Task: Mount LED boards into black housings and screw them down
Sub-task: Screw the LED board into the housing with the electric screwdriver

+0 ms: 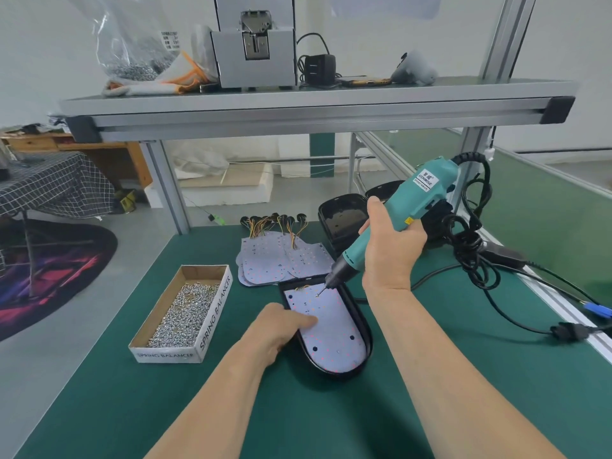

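LED board (331, 329) — seemingly thin, light, fragile, seated in the black housing (366, 326) on the green mat (314, 419) — we are pressing its bare middle with straight, close-set fingers of the left hand (281, 326), while the right hand (392, 246) is curling round the electric screwdriver (420, 193).

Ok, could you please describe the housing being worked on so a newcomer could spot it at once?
On the green table, just right of the screw box, a black housing lies nearest the person. Unlike the empty housings behind it, it holds a white LED board, which the left hand presses while the right hand sets a screwdriver to its far end.
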